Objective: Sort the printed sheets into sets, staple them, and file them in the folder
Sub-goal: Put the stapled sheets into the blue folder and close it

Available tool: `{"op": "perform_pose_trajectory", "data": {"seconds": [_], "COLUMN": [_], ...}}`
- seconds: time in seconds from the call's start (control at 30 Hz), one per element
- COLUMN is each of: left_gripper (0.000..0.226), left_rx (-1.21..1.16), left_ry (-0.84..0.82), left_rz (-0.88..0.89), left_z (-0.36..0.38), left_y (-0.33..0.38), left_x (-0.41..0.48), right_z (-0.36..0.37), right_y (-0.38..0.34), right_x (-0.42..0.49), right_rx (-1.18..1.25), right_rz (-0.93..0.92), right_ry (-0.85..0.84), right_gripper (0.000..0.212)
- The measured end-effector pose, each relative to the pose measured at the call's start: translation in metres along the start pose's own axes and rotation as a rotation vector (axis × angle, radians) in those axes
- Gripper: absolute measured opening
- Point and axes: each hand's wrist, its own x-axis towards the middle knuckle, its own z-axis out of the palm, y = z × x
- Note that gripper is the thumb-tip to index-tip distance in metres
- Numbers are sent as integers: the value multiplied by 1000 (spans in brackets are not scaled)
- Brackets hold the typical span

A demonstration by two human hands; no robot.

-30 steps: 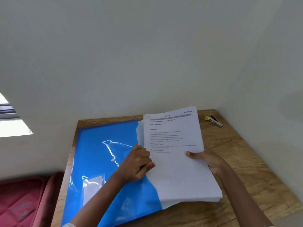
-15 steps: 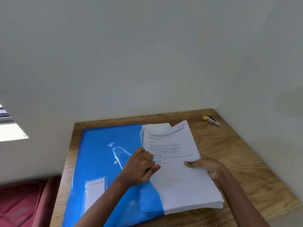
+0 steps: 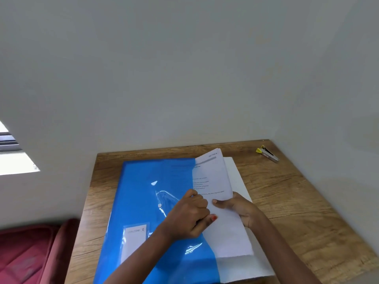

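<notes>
A shiny blue folder (image 3: 147, 201) lies flat on the wooden table (image 3: 297, 212). A stack of printed white sheets (image 3: 221, 232) is partly inside the folder, its left part under the blue cover. My left hand (image 3: 188, 216) holds the folder's cover edge with curled fingers, next to the sheets. My right hand (image 3: 235, 208) grips the stack's right side, thumb on top of the printed page. More white paper (image 3: 254, 267) lies under the stack at the right. A small yellow and silver stapler (image 3: 267, 155) rests at the table's far right corner.
Grey walls close in behind and to the right of the table. A dark red cushioned seat (image 3: 30, 253) sits low at the left. A bright window (image 3: 12, 156) shows at the left edge.
The stack has slid left, further under the blue cover; less of the printed page shows. Both hands moved with it and my right hand now lifts the stack's right edge.
</notes>
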Motion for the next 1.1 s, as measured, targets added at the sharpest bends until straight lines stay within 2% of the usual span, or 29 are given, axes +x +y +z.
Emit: {"op": "perform_pose_trajectory", "data": {"seconds": [0.07,0.17,0.23,0.33,0.4,0.47,0.5,0.57,0.63,0.7,0.73,0.77,0.87,0.93,1.03,1.1], "left_gripper": [49,43,31,36,35,25,20,21,35,50,58,65,67,61,41,26], "left_rx": [-43,-113,-149,-181,-164,-112,-68,78,254,271,228,179,-65,-198,-304,-380], "left_ry": [27,39,26,-58,-74,-29,38,244,407,387,327,283,339,364,372,350], "left_rz": [-1,14,32,23,22,-33,-110,-373,-800,-1318,-1511,-1602,-1554,-1555,-1570,-1545], "left_z": [1,7,14,20,18,9,2,-16,-40,-61,-70,-77,-88,-91,-98,-99], "left_y": [3,9,12,9,10,11,11,6,0,-9,-11,-11,-13,-16,-25,-28], "left_x": [5,12,12,5,2,-1,-5,-20,-41,-66,-78,-87,-95,-94,-96,-95], "right_z": [13,32,42,48,54,60,60,50,41,32,29,26,19,16,13,15], "right_y": [2,2,0,-1,-4,-6,-3,4,11,15,15,14,1,-5,-7,-6], "right_x": [1,-4,-9,-14,-14,-15,-13,-5,-4,-5,-5,-6,-4,-1,7,11], "right_rx": [6,-83,-325,-489,-486,-347,-214,71,127,46,-37,-145,-429,-529,-555,-489], "right_rz": [-12,10,-1,-65,-18,15,17,5,-2,-1,10,21,50,54,36,30], "right_ry": [-8,-27,11,82,63,-77,-111,-40,10,16,12,15,55,97,149,134], "right_gripper": [70,19,16,17,18,17,17,30,39,33,31,31,31,30,34,35]}}
